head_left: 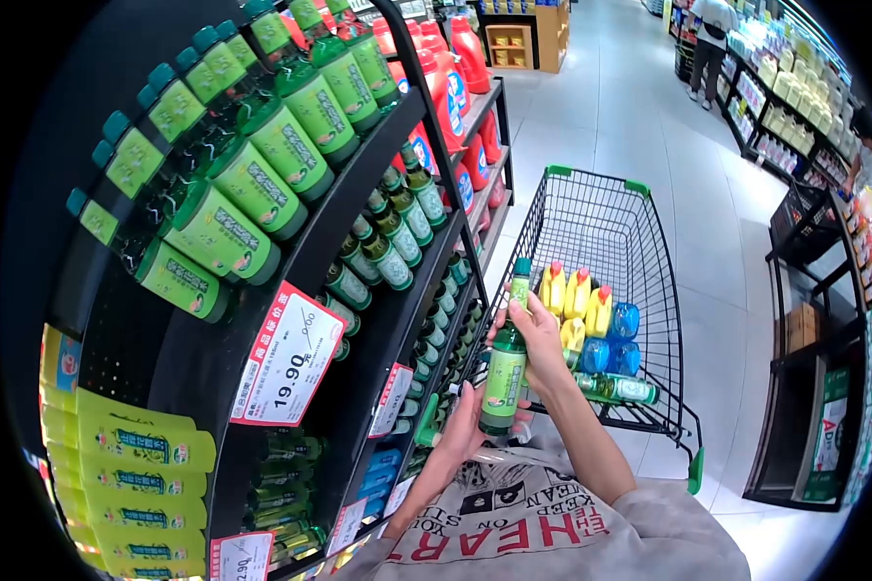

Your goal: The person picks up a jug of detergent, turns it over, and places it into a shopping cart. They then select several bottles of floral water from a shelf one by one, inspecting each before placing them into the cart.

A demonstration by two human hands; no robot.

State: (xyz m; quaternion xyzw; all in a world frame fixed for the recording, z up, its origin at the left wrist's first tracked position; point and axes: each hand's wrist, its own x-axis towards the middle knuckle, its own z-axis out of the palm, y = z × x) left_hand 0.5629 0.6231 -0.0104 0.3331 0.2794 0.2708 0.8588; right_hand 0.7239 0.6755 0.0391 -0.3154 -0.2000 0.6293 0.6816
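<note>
Bottles [262,184] crowd the shelf [354,205] edge at left. The held bottle [504,373] blocks the gap between shelf and cart [596,176]. The cart's far half is open; packs [579,295] fill its near end.

Grey shirt [552,528] printed with red and black lettering.

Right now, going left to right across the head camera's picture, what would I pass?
yellow pouches → red price tag → green bottle → blue bottles → cardboard box
</note>
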